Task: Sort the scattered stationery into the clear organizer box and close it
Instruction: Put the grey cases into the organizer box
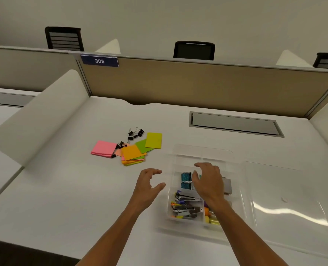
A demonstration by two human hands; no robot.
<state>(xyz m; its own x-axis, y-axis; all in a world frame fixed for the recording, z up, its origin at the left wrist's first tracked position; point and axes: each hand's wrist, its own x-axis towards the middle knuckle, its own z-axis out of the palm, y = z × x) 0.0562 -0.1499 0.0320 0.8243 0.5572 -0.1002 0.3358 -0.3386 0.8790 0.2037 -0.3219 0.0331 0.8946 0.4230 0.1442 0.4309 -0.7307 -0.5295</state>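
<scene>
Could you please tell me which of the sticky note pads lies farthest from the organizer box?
The pink pad, at the left end of the group; the orange, green and yellow pads all lie closer to the box.

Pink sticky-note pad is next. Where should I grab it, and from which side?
Pinch the pink sticky-note pad across its near-left corner, coming from the left with the open left hand. It lies flat, and that edge is free; binder clips crowd its right edge, so avoid that side.

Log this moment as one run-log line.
left hand: open, on desk beside box | right hand: open, over box | staplers in box | sticky notes, clips unsorted | lid off
</scene>
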